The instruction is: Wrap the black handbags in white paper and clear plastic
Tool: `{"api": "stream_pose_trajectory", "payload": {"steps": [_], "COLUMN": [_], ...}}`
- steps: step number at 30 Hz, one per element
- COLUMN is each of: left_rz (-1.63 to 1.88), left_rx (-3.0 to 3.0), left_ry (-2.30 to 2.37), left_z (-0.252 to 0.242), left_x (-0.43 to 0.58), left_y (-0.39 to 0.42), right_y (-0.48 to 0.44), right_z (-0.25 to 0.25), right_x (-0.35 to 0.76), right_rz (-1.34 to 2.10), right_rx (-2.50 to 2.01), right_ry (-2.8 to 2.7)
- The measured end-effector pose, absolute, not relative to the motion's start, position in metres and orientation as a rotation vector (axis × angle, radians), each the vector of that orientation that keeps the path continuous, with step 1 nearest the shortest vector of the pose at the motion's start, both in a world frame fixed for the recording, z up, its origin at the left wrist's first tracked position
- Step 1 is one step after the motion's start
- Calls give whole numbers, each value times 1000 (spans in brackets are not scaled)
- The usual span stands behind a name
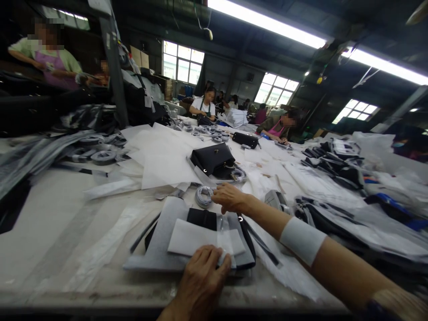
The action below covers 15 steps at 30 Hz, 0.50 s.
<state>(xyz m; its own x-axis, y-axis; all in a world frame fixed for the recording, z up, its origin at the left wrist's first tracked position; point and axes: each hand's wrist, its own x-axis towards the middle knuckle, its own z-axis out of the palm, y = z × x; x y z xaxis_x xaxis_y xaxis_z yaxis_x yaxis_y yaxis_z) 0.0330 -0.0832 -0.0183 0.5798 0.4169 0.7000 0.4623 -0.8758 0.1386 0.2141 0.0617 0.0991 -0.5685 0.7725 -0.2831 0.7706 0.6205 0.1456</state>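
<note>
In front of me lies a black handbag [250,243], flat, mostly covered by a pale grey foam sheet [169,223]. On it rest a folded white sheet [189,238] and a black piece [202,218], perhaps a flap or wallet. A clear plastic strip [223,225] crosses both. My left hand [205,274] is at the near edge, thumb and fingers closed about the strip's lower end. Beyond the bag, my right hand [230,198] has its curled fingers at the right side of a plastic-wrapped coil [203,196], probably a strap; the exact contact is partly hidden.
Farther along the table stands another black handbag [214,158] among white sheets [167,156]. Several wrapped coils [103,156] lie to the left. Stacked black pieces in plastic [334,223] fill the right. Co-workers [203,107] sit around the far side.
</note>
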Motion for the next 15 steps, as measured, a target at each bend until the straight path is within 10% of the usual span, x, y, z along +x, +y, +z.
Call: {"api": "stream_pose_trajectory", "payload": {"steps": [15], "left_rz": [-1214], "left_rx": [-2677], "left_ry": [-757], "left_z": [-22], "left_x": [36], "left_y": [-82], "right_y": [-46], "right_z": [70], "right_x": [215], "right_rz": [-164], "right_rx": [2270], "right_ry": [2665]}}
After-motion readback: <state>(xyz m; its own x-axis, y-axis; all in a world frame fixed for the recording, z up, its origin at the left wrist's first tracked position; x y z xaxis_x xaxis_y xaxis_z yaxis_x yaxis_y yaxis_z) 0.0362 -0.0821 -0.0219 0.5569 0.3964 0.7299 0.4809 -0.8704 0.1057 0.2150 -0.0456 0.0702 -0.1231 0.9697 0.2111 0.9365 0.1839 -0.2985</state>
